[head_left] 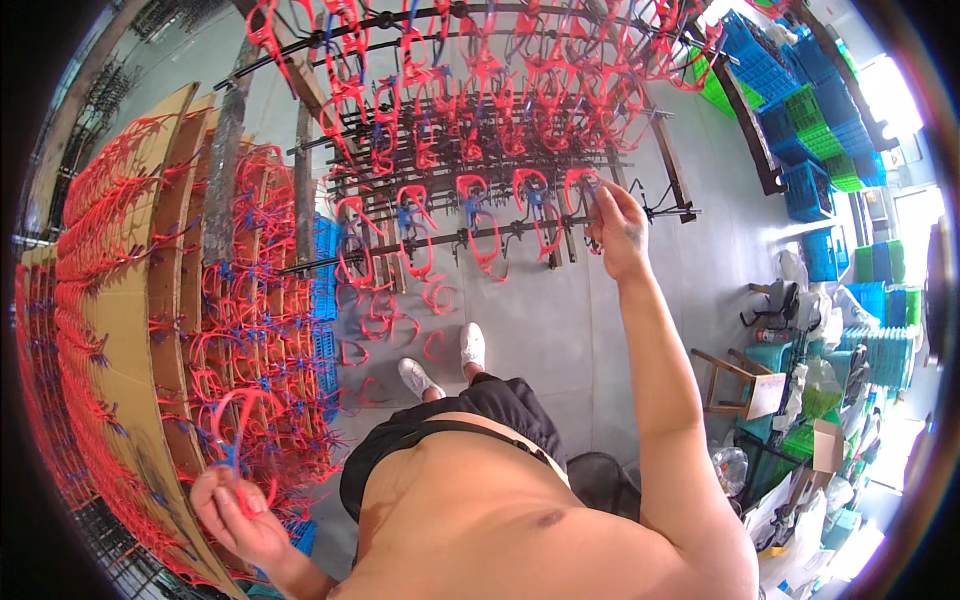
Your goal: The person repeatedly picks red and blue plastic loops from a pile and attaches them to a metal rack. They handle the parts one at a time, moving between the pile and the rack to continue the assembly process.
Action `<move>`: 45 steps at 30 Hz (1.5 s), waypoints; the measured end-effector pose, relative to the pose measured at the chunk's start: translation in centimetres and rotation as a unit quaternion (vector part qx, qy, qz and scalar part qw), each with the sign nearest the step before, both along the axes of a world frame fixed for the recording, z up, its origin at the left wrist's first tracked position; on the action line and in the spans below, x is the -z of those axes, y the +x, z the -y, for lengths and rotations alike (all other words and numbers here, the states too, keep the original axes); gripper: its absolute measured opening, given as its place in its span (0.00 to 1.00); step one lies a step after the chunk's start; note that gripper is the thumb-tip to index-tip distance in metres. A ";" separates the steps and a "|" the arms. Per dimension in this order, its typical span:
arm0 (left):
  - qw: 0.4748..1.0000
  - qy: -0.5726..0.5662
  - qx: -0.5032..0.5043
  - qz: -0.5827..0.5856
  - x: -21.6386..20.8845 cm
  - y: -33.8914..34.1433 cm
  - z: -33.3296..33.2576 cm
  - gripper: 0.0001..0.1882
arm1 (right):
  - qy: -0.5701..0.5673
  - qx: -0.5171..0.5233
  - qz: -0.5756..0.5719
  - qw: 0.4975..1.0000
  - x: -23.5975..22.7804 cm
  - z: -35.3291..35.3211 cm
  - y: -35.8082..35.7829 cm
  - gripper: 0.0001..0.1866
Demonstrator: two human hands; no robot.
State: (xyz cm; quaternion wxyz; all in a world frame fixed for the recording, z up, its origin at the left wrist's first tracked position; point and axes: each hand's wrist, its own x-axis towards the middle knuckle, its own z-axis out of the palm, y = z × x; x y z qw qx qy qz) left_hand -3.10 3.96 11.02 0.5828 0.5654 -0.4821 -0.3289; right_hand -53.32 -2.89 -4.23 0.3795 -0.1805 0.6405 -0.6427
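Low on the left, my left hand (240,515) has its fingers closed on a red eyeglass frame (250,400) with a blue part. That frame stands up from the fingers in front of shelves packed with similar frames. My right hand (618,230) reaches far forward to the right end of a dark rack bar (470,236). Its fingers are pinched on another red eyeglass frame (577,184) at that bar; the fingertips are partly hidden. Several red and blue frames (478,215) hang in a row along the bar, left of this hand.
Boards (120,290) loaded with red frames line the left side. More rack bars (480,130) extend behind the front one. Loose red frames (385,318) lie on the grey floor near my shoes. Blue crates (808,190), a wooden stool (735,385) and bags stand at the right.
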 end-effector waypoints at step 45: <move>0.959 0.272 0.013 0.078 13.2 -0.2 0.3 0.12 | 0.028 0.048 0.016 0.998 2.2 -3.5 -10.9 0.10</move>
